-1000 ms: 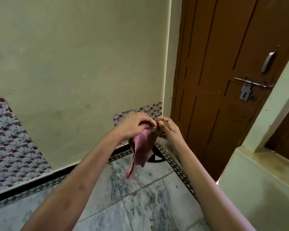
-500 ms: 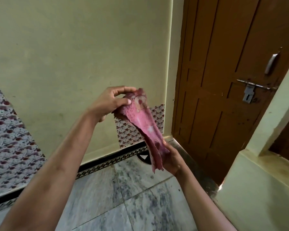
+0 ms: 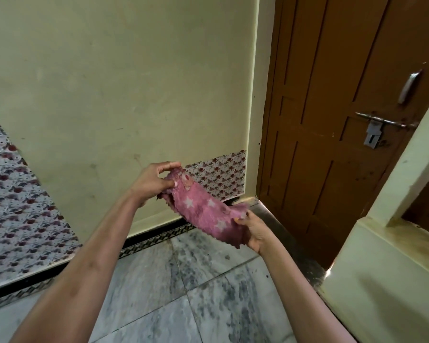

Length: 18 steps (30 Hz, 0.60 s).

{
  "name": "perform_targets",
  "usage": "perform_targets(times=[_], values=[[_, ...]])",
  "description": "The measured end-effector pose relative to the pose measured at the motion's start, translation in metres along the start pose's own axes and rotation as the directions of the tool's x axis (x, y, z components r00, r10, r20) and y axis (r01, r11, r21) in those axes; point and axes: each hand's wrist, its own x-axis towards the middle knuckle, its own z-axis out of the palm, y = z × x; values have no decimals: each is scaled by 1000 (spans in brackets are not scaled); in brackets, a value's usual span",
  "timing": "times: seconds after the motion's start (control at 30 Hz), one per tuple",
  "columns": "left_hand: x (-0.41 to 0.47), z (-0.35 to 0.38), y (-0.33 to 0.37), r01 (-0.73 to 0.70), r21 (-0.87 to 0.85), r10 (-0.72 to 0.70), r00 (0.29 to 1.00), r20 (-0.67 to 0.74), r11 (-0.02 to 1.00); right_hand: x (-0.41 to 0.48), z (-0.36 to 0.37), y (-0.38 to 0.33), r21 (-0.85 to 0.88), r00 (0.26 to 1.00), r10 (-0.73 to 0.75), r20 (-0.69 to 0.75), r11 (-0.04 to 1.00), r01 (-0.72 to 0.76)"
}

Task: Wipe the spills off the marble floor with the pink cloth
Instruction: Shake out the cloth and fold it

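Both hands pinch the cloth (image 3: 206, 211) above the floor (image 3: 159, 293), left hand (image 3: 151, 181) high, right hand (image 3: 253, 231) low, likely spreading it flat to wipe; door (image 3: 332, 120) beyond.

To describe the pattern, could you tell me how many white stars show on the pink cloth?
3 on the pink cloth: one upper left, one near the middle, one lower right. Folds may hide others.

The pink cloth (image 3: 208, 214) is fuzzy with white stars, stretched in the air slanting from upper left down to lower right, above the floor. The marble floor (image 3: 159, 293) is grey-white tile with dark streaks and small dark specks.
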Motion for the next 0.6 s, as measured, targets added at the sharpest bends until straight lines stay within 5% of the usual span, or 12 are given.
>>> perform_targets(times=[0.2, 0.47, 0.6], values=[[-16, 28, -25, 39, 77, -47, 994, 104, 996, 3, 20, -9, -484, 981, -177, -79, 867, 118], [-25, 78, -28, -31, -47, 41, 977, 211, 998, -1, 56, -12, -595, 982, -175, -65, 797, 102], [-27, 91, -27, -42, -59, 49, 992, 116, 997, -14, 68, -17, -466, 992, -86, -96, 884, 31]])
